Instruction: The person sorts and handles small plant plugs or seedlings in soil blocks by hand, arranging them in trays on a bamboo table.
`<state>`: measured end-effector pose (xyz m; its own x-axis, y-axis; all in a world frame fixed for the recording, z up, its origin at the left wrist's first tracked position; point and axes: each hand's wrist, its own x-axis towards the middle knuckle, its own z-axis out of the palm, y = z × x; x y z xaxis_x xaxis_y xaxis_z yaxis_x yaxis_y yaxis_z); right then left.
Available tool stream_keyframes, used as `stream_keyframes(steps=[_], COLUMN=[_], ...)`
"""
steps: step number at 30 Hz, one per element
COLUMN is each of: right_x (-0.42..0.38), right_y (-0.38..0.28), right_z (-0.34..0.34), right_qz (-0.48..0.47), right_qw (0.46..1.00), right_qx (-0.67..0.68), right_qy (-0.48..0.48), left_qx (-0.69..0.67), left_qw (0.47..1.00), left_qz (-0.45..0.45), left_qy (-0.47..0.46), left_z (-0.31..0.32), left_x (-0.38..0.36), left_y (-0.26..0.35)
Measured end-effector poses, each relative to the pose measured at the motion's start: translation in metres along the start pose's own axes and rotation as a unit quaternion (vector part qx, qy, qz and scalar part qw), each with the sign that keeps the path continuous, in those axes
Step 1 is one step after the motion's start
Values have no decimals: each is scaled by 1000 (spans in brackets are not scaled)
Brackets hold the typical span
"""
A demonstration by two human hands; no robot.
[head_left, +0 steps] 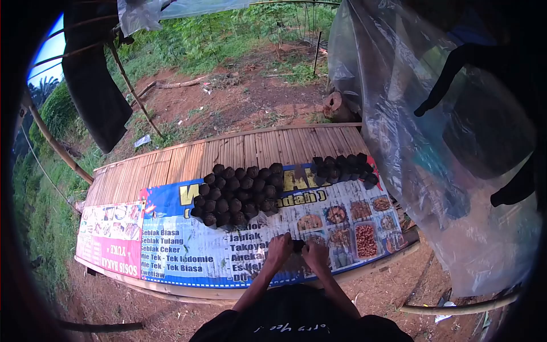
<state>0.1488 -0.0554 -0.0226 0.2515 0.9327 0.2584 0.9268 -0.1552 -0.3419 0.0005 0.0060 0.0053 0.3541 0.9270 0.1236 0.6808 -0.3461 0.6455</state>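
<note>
Low over the printed banner [182, 236], my left hand [280, 251] and my right hand [315, 255] are close together, gripping a small black bag [298, 245] between them from its two sides. Beyond my hands, to the left, a large cluster of black bags [236, 194] stands packed together on the banner. Their tops look dark and filled. A smaller group of black bags [343, 168] sits at the banner's upper right.
The banner lies on a bamboo-slat platform [228, 149]. Clear plastic sheeting [399, 142] hangs at the right, beside dark hanging cloth. A hollow log [337, 106] lies behind the platform. Bamboo poles [57, 142] stand at the left.
</note>
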Motion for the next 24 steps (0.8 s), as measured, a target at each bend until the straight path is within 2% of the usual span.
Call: stream_keyframes(steps=[4, 6, 10, 12, 19, 21, 24], right_x=[6, 10, 18, 22, 25, 28, 25], right_y=[5, 9, 11, 13, 17, 17, 11], right_z=[-4, 2, -4, 1, 4, 8, -2], right_qz=[0, 25, 14, 29, 36, 44, 30], right_qw=[998, 992, 995, 991, 987, 980, 988], right_qx=[55, 85, 72, 79, 121, 130, 104], right_qy=[-23, -94, -63, -105, -96, -142, -107], left_qx=[-29, -28, -63, -57, -75, -75, -90], left_qw=[999, 999, 997, 997, 992, 993, 992], left_qz=[-34, -38, -45, -55, -92, -88, -87], left_qy=[-13, -15, 5, -9, -33, -29, -12], left_z=[5, 10, 5, 6, 5, 6, 2], left_x=[-6, -13, -7, -2, 2, -5, 0], left_y=[-4, -9, -3, -4, -5, -4, -1])
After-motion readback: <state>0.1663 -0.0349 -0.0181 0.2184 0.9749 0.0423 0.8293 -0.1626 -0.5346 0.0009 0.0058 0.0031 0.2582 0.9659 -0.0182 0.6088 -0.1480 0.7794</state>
